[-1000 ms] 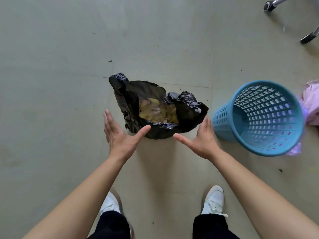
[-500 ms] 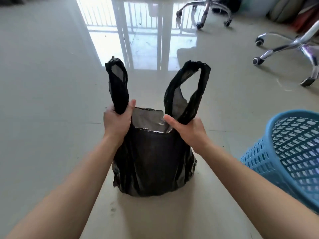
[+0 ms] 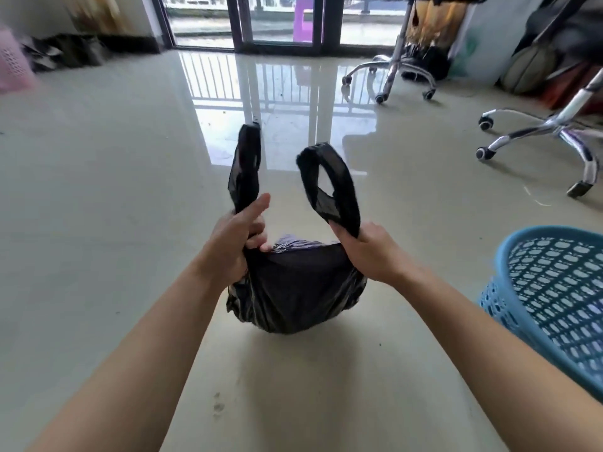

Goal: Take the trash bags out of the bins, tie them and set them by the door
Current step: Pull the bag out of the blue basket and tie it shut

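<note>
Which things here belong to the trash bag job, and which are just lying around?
Job: black trash bag; left hand and right hand, each gripping a handle; blue bin.
Lying about: near chair base; far chair base; pink basket.

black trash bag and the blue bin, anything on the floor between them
Nothing: the head view shows bare glossy tile between the black plastic trash bag and the blue perforated plastic bin; only the right forearm crosses above.
</note>
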